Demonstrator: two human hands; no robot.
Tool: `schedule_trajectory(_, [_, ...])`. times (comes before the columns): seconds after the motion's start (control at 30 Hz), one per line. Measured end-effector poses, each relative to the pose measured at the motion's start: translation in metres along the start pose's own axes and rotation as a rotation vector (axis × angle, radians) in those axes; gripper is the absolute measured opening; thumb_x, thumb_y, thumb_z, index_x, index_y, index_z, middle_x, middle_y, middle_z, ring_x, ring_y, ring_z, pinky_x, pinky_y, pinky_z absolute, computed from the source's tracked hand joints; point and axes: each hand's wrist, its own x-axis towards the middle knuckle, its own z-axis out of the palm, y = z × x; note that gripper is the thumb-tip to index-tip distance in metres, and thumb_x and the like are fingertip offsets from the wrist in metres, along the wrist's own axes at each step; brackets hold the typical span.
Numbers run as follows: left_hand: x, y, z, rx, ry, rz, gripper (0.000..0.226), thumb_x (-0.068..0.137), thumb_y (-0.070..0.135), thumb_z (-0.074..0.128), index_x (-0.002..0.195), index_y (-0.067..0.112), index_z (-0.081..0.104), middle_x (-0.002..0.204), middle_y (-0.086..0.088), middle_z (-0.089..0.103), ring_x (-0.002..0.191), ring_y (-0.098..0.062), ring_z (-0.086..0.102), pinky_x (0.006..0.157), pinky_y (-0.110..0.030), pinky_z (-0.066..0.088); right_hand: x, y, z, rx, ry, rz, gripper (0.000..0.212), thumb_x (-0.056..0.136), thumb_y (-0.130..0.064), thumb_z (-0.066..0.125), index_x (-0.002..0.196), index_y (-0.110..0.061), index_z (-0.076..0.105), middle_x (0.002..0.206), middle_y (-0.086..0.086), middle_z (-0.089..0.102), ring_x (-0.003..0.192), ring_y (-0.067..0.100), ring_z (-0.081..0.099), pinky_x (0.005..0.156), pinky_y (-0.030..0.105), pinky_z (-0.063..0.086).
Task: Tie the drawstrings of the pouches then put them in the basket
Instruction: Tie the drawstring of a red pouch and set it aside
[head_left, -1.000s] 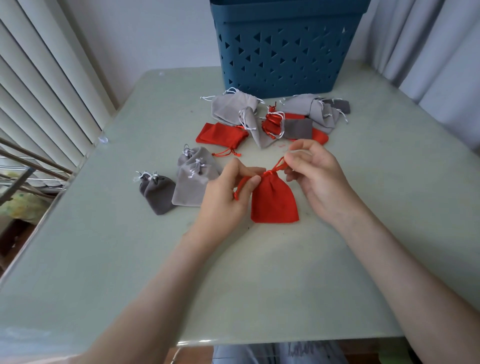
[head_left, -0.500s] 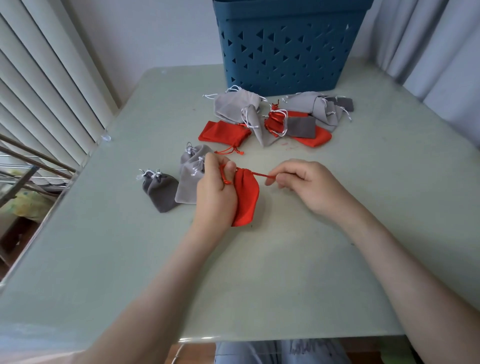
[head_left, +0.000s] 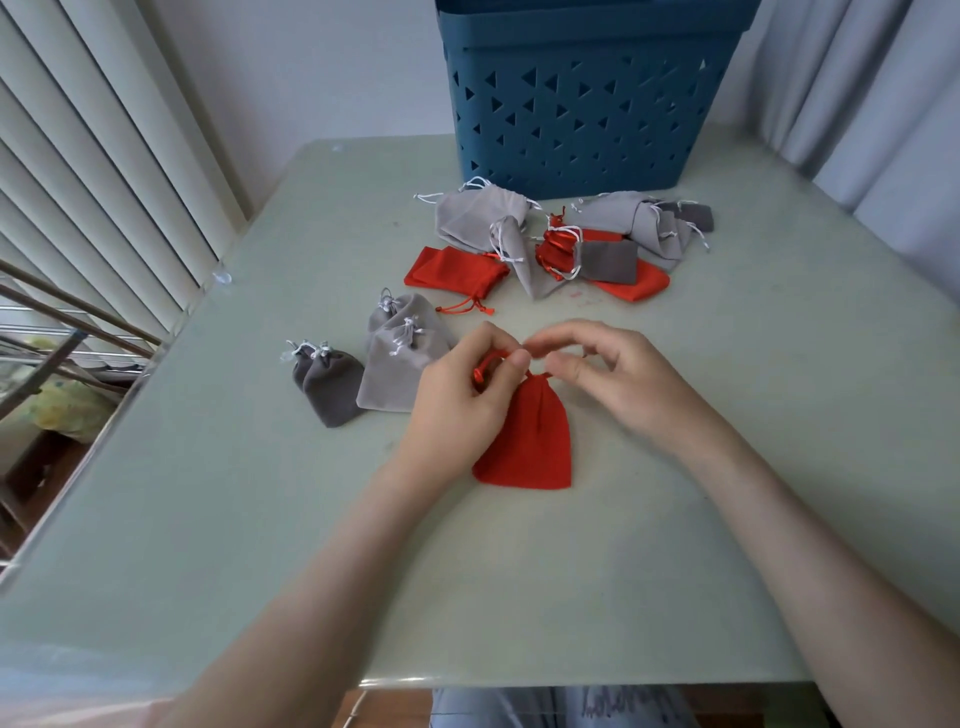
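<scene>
A red pouch (head_left: 530, 441) lies flat on the table in front of me, its gathered neck pointing away. My left hand (head_left: 462, 400) pinches its red drawstring (head_left: 485, 366) at the neck, with a loop showing over the fingers. My right hand (head_left: 597, 374) hovers just right of the neck, fingers curled and blurred; whether it holds the cord is unclear. Left of my hands lie two dark grey pouches (head_left: 327, 384) and two light grey pouches (head_left: 400, 353) with knotted cords. The blue basket (head_left: 587, 98) stands at the table's far edge.
A pile of grey and red pouches (head_left: 571, 244) with loose cords lies before the basket, a red pouch (head_left: 457, 270) at its left. Vertical blinds (head_left: 104, 171) flank the table's left side, curtains (head_left: 872, 104) the right. The pale green table (head_left: 519, 597) ends near my lap.
The pouch, turned on its side with cords pulled apart half a second ago, lies flat again. Both hands have come together above its neck.
</scene>
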Motion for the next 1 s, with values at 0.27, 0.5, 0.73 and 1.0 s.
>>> schedule_trajectory(0.27, [0.004, 0.013, -0.007, -0.627, -0.089, -0.289, 0.011, 0.094, 0.006, 0.052, 0.101, 0.012, 0.047, 0.077, -0.023, 0.060, 0.039, -0.014, 0.042, 0.037, -0.017, 0.031, -0.002, -0.001, 0.006, 0.221, -0.090, 0.050, 0.009, 0.081, -0.020, 0.068, 0.074, -0.026, 0.069, 0.077, -0.008, 0.063, 0.074, 0.018, 0.041, 0.070, 0.028, 0.035])
schedule_trajectory(0.5, [0.006, 0.007, -0.008, -0.503, -0.105, -0.098, 0.028, 0.087, 0.005, 0.055, 0.109, 0.020, 0.047, 0.099, 0.006, 0.069, 0.058, -0.009, 0.049, 0.052, -0.020, 0.041, -0.006, -0.007, 0.001, 0.292, -0.125, 0.022, 0.003, 0.078, -0.017, 0.062, 0.076, -0.015, 0.062, 0.076, 0.002, 0.056, 0.071, 0.017, 0.044, 0.069, 0.024, 0.036])
schedule_trajectory(0.73, [0.005, -0.001, -0.006, -0.212, -0.128, -0.108, 0.021, 0.091, 0.011, 0.060, 0.073, 0.021, 0.058, 0.061, 0.018, 0.059, 0.059, 0.000, 0.049, 0.057, -0.015, 0.038, -0.007, -0.006, 0.001, 0.292, -0.137, 0.017, 0.002, 0.078, -0.019, 0.063, 0.078, -0.018, 0.064, 0.076, -0.004, 0.061, 0.071, 0.012, 0.047, 0.070, 0.020, 0.038])
schedule_trajectory(1.0, [0.005, 0.003, -0.004, -0.264, -0.145, -0.182, 0.018, 0.086, 0.031, 0.063, 0.074, 0.019, 0.061, 0.068, 0.006, 0.059, 0.068, -0.010, 0.050, 0.066, -0.029, 0.039, -0.003, -0.004, 0.007, 0.213, -0.006, -0.031, 0.024, 0.084, -0.001, 0.065, 0.094, -0.023, 0.059, 0.070, -0.008, 0.062, 0.060, 0.003, 0.047, 0.061, 0.013, 0.035])
